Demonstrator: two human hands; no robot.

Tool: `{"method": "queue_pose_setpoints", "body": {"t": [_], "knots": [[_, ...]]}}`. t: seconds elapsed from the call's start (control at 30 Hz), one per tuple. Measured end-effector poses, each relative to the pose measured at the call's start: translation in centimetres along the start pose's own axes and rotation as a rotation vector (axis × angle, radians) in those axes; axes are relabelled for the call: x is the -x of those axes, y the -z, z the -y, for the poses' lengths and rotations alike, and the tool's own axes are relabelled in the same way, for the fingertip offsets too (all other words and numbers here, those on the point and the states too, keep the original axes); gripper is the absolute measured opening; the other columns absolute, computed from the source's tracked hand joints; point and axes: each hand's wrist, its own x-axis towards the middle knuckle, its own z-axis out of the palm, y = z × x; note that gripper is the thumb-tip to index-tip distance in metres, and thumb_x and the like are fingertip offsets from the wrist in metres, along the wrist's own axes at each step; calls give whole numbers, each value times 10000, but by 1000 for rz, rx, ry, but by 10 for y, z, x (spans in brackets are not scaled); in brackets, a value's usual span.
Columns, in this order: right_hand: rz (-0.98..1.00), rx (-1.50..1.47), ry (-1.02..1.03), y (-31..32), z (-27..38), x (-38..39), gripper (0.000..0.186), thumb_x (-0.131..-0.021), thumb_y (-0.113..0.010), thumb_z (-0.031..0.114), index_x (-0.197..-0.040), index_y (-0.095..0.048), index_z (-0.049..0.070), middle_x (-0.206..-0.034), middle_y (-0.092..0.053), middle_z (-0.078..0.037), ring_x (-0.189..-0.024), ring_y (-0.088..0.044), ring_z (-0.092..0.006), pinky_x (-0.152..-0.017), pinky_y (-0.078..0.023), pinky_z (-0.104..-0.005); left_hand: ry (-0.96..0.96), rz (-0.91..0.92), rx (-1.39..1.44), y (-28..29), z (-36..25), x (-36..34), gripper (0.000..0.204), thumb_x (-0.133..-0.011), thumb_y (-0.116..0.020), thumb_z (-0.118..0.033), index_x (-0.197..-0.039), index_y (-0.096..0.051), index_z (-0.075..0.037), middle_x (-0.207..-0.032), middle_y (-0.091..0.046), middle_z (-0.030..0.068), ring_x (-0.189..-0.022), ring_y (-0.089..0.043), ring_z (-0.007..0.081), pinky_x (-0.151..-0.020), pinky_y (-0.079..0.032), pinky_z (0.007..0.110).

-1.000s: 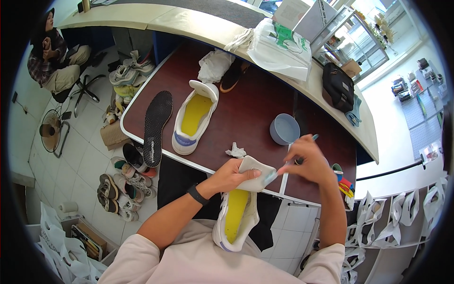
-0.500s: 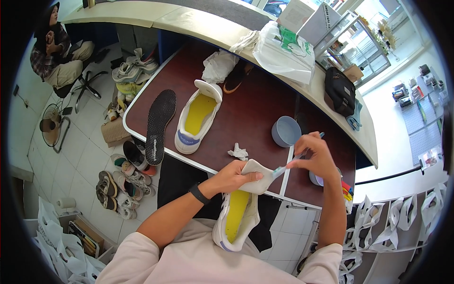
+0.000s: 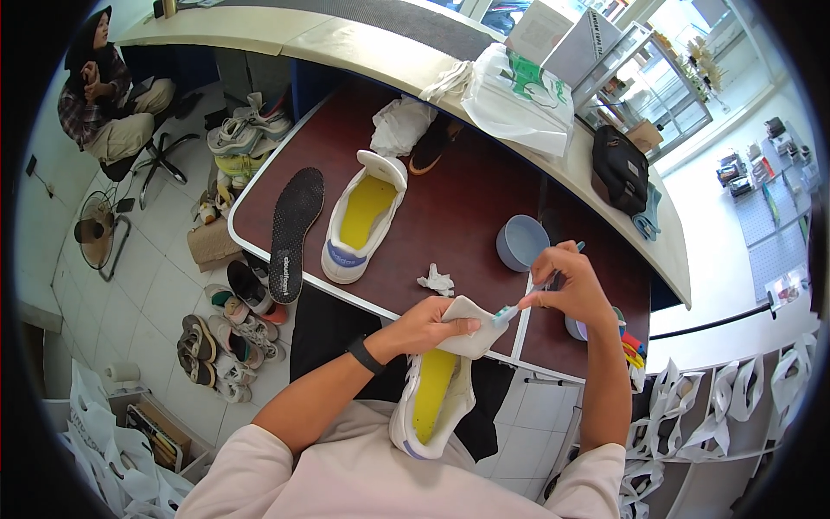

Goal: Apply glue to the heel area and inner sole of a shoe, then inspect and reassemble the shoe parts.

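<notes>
My left hand (image 3: pixel 430 327) pinches the raised tongue of a white shoe (image 3: pixel 464 400), which rests toe-away at my lap with a yellow footbed inside. Between the bent fingers of my right hand (image 3: pixel 566 281) is a toothbrush (image 3: pixel 524 303). Its bristle end touches the right edge of the tongue. A matching white shoe (image 3: pixel 344 270), heel toward me, stands on the dark red table (image 3: pixel 380 298). Left of it lies a black dotted insole (image 3: pixel 294 233). A blue-grey bowl (image 3: pixel 522 244) sits just beyond my right hand, and a crumpled tissue (image 3: pixel 436 281) lies beyond my left.
A raised counter (image 3: pixel 363 43) curves behind the table, bearing a plastic bag (image 3: pixel 519 99) and a black bag (image 3: pixel 620 169). Several shoes (image 3: pixel 233 337) cover the floor at left, near a fan (image 3: pixel 97 229) and a seated person (image 3: pixel 112 95). Bagged items (image 3: pixel 718 389) fill shelves at right.
My right hand and the toothbrush have shifted slightly left and down along the tongue's edge. The left hand keeps its hold, almost unmoved.
</notes>
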Motion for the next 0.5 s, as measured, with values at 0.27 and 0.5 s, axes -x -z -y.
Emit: {"method": "queue_pose_setpoints", "body": {"t": [0.27,0.5], "knots": [[117,42,-26,-7,-4,-1,379,-564,-913,262,-724,-606,107,-779,-624,51,-894,-459,-189,-736,-388,-305,-1,-7,-6,2,6,0,300,-948,-587,-269,-1093,-659,-16,-943,-665,42,-844,-590,102,-765,-470,271],[116,47,86,-6,-6,-5,366,-563,-913,248,-705,-608,105,-758,-630,25,-823,-499,-168,-739,-382,-302,-2,11,-39,2,7,1,298,-953,-584,-267,-1086,-660,-12,-939,-662,35,-855,-586,98,-773,-467,269]]}}
